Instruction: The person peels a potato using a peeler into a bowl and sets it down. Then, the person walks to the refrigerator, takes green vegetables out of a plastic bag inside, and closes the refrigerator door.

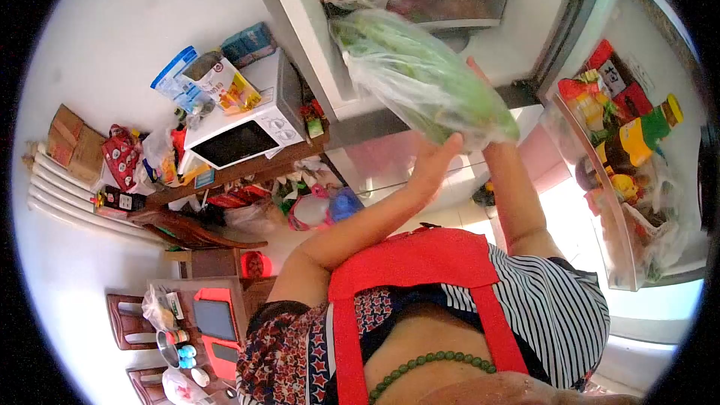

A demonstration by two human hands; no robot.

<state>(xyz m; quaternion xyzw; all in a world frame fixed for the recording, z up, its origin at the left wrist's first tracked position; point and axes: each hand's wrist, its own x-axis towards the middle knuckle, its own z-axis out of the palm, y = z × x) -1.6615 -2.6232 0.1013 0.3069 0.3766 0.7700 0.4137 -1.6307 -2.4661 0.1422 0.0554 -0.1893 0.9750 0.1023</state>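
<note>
Round green beads [435, 358] sit closest, at six o'clock, framed by the straps of a red apron [412, 262]. Straight up at twelve, the fridge [521, 41] stands open, its grey lower edge running behind the bag of green vegetables [420, 67]. And what about room? Pale tiled floor [465, 217] shows between the forearms, while at three o'clock the door rack [624, 217] borders the space with a clear, straight lip, well apart from the load. The bag overlaps the fridge's mouth; how far in it reaches, I can't tell.

Look at that wrapping: thin, crinkled, glossy film, tight over smooth, long green shapes, making one plump oval. Beyond it, a drawer [480, 7] shows a hard, smooth front, and over at ten o'clock sits a boxy white microwave [244, 131].

Lengthwise, the bag slants from ten o'clock to four, whiter film at the upper end. Left hand [431, 169] grips the underside near the lower end, thumb up against the plastic; right hand [478, 71] holds from behind, mostly hidden, fingers peeking past the one o'clock edge.
</note>
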